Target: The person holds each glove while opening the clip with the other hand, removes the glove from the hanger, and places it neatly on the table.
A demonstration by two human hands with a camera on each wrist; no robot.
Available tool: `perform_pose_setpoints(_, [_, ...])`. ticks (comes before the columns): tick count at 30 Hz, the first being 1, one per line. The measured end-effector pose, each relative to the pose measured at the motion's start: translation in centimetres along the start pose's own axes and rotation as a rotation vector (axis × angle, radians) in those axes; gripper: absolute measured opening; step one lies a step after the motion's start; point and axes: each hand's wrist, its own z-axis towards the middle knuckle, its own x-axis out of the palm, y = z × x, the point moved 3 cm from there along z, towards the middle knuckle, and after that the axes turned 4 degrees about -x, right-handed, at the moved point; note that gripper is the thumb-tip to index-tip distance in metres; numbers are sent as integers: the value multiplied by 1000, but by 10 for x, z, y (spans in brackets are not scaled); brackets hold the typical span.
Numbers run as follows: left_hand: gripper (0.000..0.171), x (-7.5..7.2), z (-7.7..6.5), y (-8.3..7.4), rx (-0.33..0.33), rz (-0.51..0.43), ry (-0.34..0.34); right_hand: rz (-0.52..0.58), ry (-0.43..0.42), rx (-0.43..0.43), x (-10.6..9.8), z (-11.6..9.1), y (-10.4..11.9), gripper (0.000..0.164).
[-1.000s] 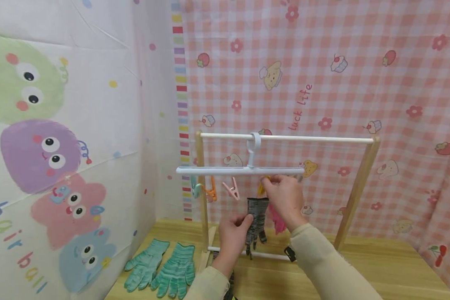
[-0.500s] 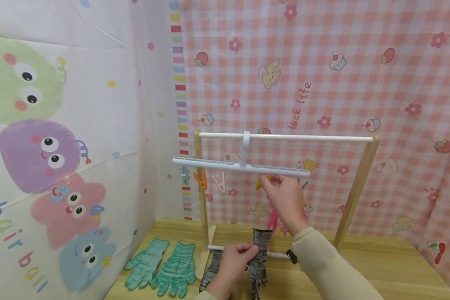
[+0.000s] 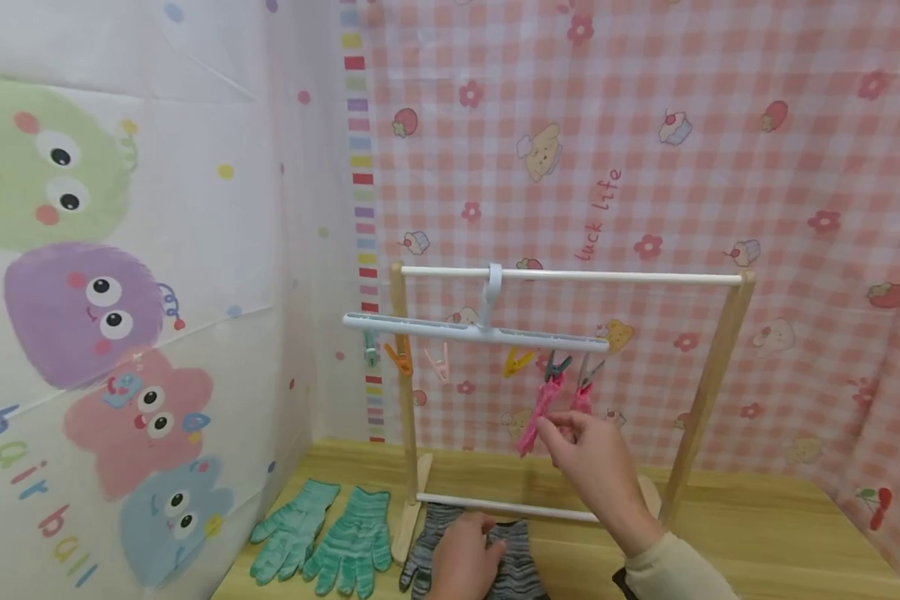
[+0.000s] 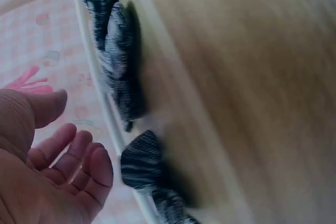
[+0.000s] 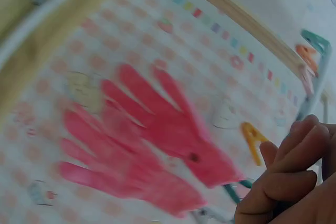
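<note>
Wooden table (image 3: 780,550) carries the rack (image 3: 708,408), wood uprights with white bars. Pale hanger (image 3: 420,327) hooks over the top bar, its right end tilted lower.

Right hand (image 3: 603,467): raised, fingers bent, overlapping the hanging gloves in head view; nothing seen in its grasp, contact unclear. Left hand (image 3: 463,558): low, over the grey gloves in head view; left wrist view shows it loosely curled and unloaded, thumb apart from the fingers.

Gloves: two grey gloves (image 3: 517,554) lie on the table at the rack's lower bar; two green gloves (image 3: 352,533) lie flat to their left; two pink gloves (image 5: 173,129) hang at the hanger's right end from a dark clip (image 3: 557,367) and a grey clip (image 3: 589,371). Yellow clip (image 3: 517,362) hangs with nothing in it.

Versus 0.5 s ago: hanger tilt about the same. Right hand has left the yellow clip and dropped to the pink gloves. Left hand is lower; the grey glove it pinched upright now lies on the table, released.
</note>
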Motion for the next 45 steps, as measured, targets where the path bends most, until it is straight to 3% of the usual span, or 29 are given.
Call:
perform_pose_setpoints(7, [20,-14,-6,-20,164,7,-154,-49,71,62,-6,-27,-45,42])
perform_pose_setpoints(11, [18,-22,-6,-24,186,20,-223,-25,86,103,-10,-35,-63,40])
perform_pose_setpoints(19, [19,-28,-4,-27,187,65,-270,-64,130,150,-16,-48,-88,50])
perform_pose_setpoints(27, [23,-40,0,-37,251,50,-291,-90,149,179,-12,-51,-93,54])
perform_pose_setpoints(32, [24,-51,3,-47,288,82,-317,-72,116,113,-4,-44,-81,48])
perform_pose_setpoints(36, [22,-64,4,-62,382,153,-358,-101,77,23,8,-27,-66,48])
perform_pose_setpoints(40, [18,-76,0,-80,541,306,-440,-167,13,-42,23,-2,-54,55])
perform_pose_setpoints(45, [17,-85,-13,-100,731,487,-582,-215,-61,-35,35,26,-49,54])
